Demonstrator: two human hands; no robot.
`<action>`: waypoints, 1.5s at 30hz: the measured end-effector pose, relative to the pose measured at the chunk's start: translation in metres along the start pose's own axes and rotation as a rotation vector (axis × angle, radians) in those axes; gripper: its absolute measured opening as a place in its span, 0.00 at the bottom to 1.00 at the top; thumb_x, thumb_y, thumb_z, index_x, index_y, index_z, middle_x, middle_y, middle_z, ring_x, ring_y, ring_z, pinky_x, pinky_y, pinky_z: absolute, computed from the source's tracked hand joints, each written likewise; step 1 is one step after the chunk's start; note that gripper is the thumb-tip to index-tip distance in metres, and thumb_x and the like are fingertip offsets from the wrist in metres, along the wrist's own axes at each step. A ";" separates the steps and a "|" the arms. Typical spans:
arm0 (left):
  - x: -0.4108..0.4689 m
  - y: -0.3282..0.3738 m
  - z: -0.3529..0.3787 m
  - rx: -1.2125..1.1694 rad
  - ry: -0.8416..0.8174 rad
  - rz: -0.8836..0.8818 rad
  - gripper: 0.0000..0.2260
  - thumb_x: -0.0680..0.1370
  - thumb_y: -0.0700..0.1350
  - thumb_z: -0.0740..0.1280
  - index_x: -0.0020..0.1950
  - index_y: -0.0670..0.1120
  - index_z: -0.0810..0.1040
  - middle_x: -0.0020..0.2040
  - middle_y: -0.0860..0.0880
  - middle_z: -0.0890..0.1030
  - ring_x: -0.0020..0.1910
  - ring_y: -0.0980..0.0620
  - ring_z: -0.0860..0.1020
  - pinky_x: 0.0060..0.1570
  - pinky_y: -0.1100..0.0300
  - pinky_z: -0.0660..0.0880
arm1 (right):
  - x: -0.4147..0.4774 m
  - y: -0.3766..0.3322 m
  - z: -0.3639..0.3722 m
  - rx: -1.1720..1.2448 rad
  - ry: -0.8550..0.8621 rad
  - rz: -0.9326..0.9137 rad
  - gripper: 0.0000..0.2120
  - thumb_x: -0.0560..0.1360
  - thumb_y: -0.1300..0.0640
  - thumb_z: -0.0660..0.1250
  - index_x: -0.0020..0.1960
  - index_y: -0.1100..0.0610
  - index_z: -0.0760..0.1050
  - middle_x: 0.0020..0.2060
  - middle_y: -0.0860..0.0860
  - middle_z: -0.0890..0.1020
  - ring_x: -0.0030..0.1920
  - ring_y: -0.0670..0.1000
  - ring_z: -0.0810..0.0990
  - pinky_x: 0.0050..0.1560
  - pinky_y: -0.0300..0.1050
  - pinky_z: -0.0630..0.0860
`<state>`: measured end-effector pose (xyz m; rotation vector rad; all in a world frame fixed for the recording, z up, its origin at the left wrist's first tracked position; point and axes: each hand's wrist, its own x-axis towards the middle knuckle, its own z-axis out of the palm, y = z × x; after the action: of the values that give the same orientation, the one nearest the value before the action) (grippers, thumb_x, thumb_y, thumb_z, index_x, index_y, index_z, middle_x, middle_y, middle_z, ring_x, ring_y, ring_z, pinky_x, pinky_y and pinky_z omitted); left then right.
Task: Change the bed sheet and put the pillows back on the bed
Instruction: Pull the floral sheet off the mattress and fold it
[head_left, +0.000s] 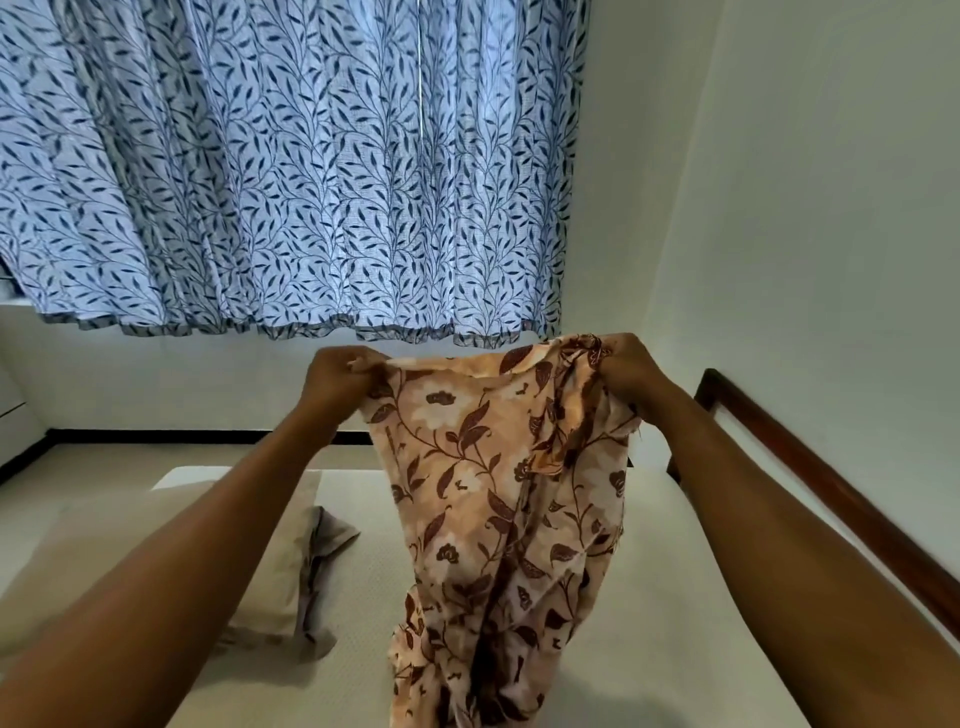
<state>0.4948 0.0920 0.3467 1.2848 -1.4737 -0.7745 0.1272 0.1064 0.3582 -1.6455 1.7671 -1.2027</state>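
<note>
Though pale, mattress before blue curtain

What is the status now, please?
Left hand and right hand both grip sheet, held up over mattress. Pillow lies on mattress at left.

A single wide-angle view comes from the person's head at the near side of the bed. It faces forward across the bed toward the far wall, where the curtain fills the upper left. The tilt is only slightly downward, so the mattress takes the lower part. Both forearms reach in from the near bottom corners. The left hand and right hand, gripping the floral sheet, sit close at centre. The wooden bed rail runs along the right.
</note>
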 end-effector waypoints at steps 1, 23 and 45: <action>0.004 -0.002 -0.004 0.008 0.027 -0.011 0.07 0.73 0.33 0.73 0.42 0.46 0.86 0.39 0.43 0.85 0.36 0.47 0.84 0.36 0.56 0.81 | -0.001 -0.001 0.000 0.005 -0.001 0.010 0.08 0.70 0.60 0.70 0.43 0.66 0.82 0.42 0.63 0.86 0.38 0.54 0.82 0.42 0.48 0.78; -0.009 0.017 -0.006 -0.253 -0.115 -0.050 0.07 0.81 0.36 0.65 0.48 0.37 0.82 0.42 0.41 0.84 0.40 0.44 0.82 0.37 0.56 0.80 | 0.002 -0.057 0.070 -0.824 -0.473 -0.226 0.13 0.75 0.59 0.70 0.56 0.66 0.82 0.53 0.62 0.84 0.53 0.60 0.82 0.54 0.52 0.81; -0.029 0.028 0.068 -0.033 -0.370 0.173 0.15 0.81 0.37 0.68 0.33 0.41 0.78 0.28 0.47 0.75 0.28 0.53 0.74 0.31 0.60 0.70 | -0.021 -0.046 0.024 -0.717 -0.214 -0.325 0.14 0.73 0.50 0.71 0.32 0.54 0.76 0.30 0.48 0.76 0.32 0.48 0.75 0.34 0.44 0.68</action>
<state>0.4201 0.1166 0.3438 1.0081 -1.8311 -0.9514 0.1762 0.1233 0.3785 -2.4276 1.9613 -0.4718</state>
